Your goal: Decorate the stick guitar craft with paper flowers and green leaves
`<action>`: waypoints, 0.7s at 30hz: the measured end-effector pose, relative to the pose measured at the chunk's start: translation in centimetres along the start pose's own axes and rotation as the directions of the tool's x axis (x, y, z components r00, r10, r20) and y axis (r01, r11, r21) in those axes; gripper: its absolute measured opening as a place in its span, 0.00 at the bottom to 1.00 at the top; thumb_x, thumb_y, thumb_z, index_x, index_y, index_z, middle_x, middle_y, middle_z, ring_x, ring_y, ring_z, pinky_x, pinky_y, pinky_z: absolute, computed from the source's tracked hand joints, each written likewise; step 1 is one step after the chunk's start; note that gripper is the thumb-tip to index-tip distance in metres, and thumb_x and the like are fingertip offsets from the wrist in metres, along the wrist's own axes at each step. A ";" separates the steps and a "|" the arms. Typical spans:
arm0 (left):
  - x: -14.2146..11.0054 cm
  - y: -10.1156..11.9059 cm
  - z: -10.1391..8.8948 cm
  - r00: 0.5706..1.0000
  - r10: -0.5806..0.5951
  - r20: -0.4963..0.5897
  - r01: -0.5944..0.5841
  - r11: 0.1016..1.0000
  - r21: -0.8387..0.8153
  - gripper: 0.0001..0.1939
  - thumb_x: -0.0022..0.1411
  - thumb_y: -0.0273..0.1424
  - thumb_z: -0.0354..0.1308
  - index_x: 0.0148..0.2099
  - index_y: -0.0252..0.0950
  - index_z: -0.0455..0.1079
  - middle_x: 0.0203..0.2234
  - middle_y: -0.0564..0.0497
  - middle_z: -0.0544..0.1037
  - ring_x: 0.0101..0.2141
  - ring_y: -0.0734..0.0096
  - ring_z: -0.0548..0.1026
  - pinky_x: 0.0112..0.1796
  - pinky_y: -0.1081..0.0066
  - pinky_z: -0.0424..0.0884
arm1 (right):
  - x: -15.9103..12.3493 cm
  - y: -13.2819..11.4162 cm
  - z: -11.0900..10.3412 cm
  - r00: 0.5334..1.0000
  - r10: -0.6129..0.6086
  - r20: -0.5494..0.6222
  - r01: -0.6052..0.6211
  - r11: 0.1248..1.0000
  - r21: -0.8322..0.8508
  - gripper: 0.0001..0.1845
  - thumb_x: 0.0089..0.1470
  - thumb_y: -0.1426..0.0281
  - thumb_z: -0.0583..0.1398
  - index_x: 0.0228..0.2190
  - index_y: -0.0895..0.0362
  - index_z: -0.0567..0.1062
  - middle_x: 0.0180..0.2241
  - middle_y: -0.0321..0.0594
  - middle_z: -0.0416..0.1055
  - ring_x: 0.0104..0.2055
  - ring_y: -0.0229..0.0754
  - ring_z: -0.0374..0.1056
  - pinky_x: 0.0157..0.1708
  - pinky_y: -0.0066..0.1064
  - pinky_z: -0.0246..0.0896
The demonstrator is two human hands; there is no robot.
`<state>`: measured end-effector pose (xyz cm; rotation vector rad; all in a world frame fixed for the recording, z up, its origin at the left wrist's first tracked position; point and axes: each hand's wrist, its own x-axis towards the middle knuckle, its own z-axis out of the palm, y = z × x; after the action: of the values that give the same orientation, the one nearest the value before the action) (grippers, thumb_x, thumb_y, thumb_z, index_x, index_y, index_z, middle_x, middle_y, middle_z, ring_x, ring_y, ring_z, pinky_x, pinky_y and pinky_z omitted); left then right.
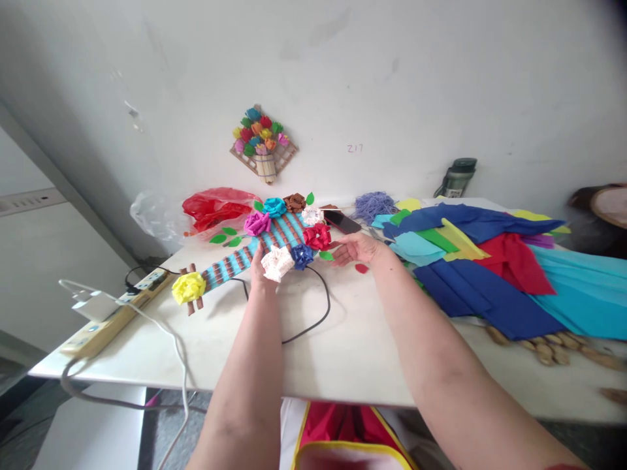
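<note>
A guitar-shaped craft [234, 262] in blue with brown strips is held up slightly above the table, its neck pointing left. Paper flowers sit on it: a yellow flower [189, 288] at the neck end, a magenta flower [257, 224], a red flower [317, 236], white flowers and others on the body. My left hand [259, 266] grips its lower edge beside a white flower [277, 262], which partly hides the fingers. Just right of the body, my right hand [356, 249] has its fingers stretched out near a green leaf [326, 256]; whether they touch it I cannot tell.
Blue, red and yellow crepe paper [460, 222] is heaped at right, with peanut-like brown pieces [553, 349] below. A phone [343, 222], purple shreds [375, 207] and a green bottle [459, 177] stand behind. A power strip [117, 313] with cables lies left.
</note>
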<state>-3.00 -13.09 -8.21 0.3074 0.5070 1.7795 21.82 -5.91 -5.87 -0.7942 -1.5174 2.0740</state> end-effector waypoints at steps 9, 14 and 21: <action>0.4 0.3 -1.0 0.985 -0.161 -0.058 0.166 0.980 0.107 0.12 0.57 0.36 0.56 0.27 0.33 0.67 0.16 0.49 0.73 0.19 0.66 0.75 0.24 0.70 0.74 | 0.2 0.6 0.4 0.973 -0.228 0.010 0.223 0.959 0.175 0.18 0.39 0.77 0.51 0.35 0.63 0.73 0.27 0.45 0.76 0.30 0.46 0.73 0.36 0.42 0.68; 0.7 0.3 -1.2 0.975 -0.220 -0.027 0.222 0.968 0.119 0.13 0.58 0.37 0.55 0.26 0.33 0.66 0.15 0.48 0.73 0.18 0.64 0.75 0.23 0.68 0.74 | 0.3 1.2 0.5 0.957 -0.288 0.026 0.275 0.934 0.228 0.18 0.39 0.78 0.52 0.34 0.62 0.73 0.28 0.43 0.76 0.29 0.43 0.72 0.32 0.37 0.68; 0.3 0.4 -0.8 0.958 -0.281 -0.048 0.285 0.943 0.172 0.16 0.59 0.39 0.53 0.27 0.31 0.68 0.16 0.45 0.74 0.19 0.63 0.75 0.23 0.67 0.73 | 0.9 1.7 0.4 0.957 -0.277 -0.085 0.289 0.923 0.253 0.15 0.39 0.76 0.53 0.32 0.61 0.73 0.25 0.42 0.75 0.25 0.41 0.70 0.27 0.31 0.66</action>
<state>-3.77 -13.05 -8.70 0.3210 0.6933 1.4619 20.87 -6.08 -7.56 -0.4877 -1.2145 1.9679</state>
